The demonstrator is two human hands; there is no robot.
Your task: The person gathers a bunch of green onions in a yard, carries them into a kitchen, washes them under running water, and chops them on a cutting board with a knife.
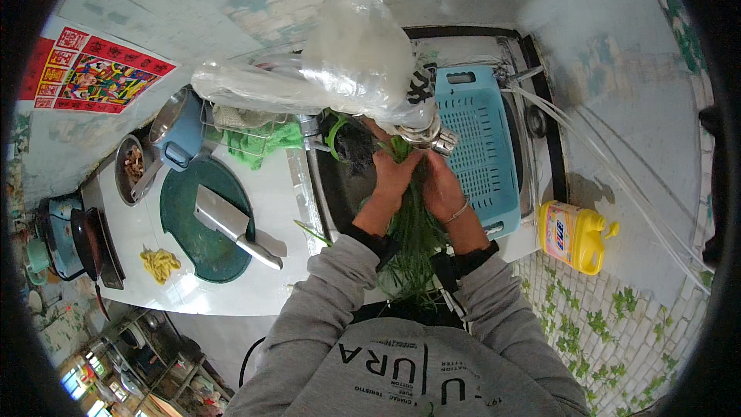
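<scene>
Over the sink, my left hand and my right hand close around the upper end of a bunch of long green chives or scallions. The leaves hang between my forearms towards my body. Just above my fingers is a metal faucet, its upper part wrapped in a clear plastic bag. Beside my right hand lies a light-blue slotted plastic basket across the sink. A dark scrubber or mesh with a green rim sits left of the faucet. My fingertips are partly hidden.
Left on the white counter are a green cutting board bearing a cleaver, a yellow cloth, a pan with food and a blue pot. A yellow detergent jug stands at the right.
</scene>
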